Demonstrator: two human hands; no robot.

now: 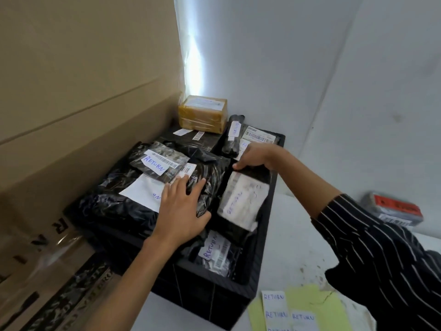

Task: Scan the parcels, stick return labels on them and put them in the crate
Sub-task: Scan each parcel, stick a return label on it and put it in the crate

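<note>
Black-plastic crate point(210, 297) is nearly filled with RETURN-marked parcels. A labelled parcel point(241, 201) at its right side is gripped at the far edge by the right hand point(255, 156). The left hand point(183, 211) is laid flat, fingers spread, on a bagged parcel point(114, 206). One grey parcel point(393, 211) on the surface point(293, 235) appears left to process.

Black-wrapped parcels point(114, 204) bearing handwritten RETURN labels point(154, 165) lie heaped in the black crate point(202, 295).

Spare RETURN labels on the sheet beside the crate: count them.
3 in full: top-left label, middle label below it, right label beside that. A fourth label is cut by the frame's lower edge; more may lie beyond.
</note>
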